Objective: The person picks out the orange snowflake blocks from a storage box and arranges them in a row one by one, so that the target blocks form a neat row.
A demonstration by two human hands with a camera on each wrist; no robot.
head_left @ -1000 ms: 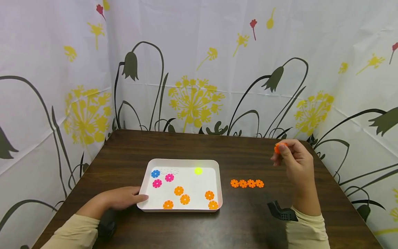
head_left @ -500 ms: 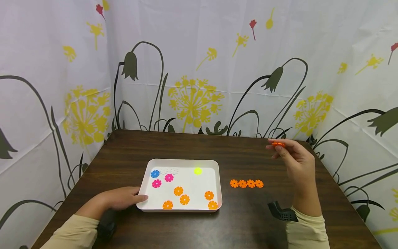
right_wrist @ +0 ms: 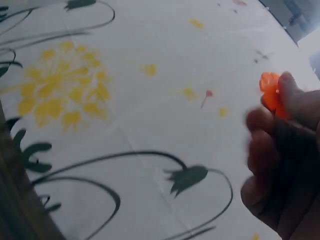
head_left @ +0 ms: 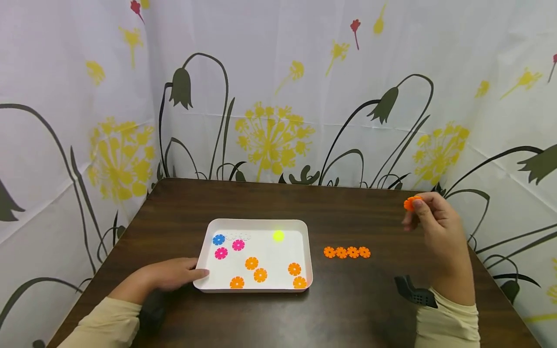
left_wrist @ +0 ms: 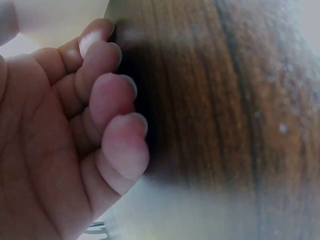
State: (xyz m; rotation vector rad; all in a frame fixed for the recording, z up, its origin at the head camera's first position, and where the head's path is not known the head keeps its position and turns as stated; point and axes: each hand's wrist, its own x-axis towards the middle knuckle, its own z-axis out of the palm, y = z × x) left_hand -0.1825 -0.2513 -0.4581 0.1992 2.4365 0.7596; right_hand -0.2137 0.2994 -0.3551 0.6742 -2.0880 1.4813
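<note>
My left hand (head_left: 171,274) grips the left front corner of a shallow white tray (head_left: 252,290), thumb over the rim. In the left wrist view its fingers (left_wrist: 117,145) curl close to the wooden tabletop, and the tray is mostly out of sight. Above the table's far right part, my right hand (head_left: 448,237) pinches an orange notched disc (head_left: 410,203) between thumb and fingers. The right wrist view shows this orange piece (right_wrist: 270,92) partly covered by the thumb. A joined row of several orange notched discs (head_left: 347,252) lies on the table right of the tray.
Inside the tray are loose orange discs (head_left: 260,275), pink discs (head_left: 221,253), a blue disc (head_left: 219,239), a yellow disc (head_left: 278,236) and clear ones near the back wall. A flower-patterned curtain (head_left: 270,87) hangs behind the dark wooden table (head_left: 243,198).
My right hand has moved right with the orange disc, which was turned edge-on half a second ago and now shows its face. The left hand and tray keep their place; the head view tilts slightly.
</note>
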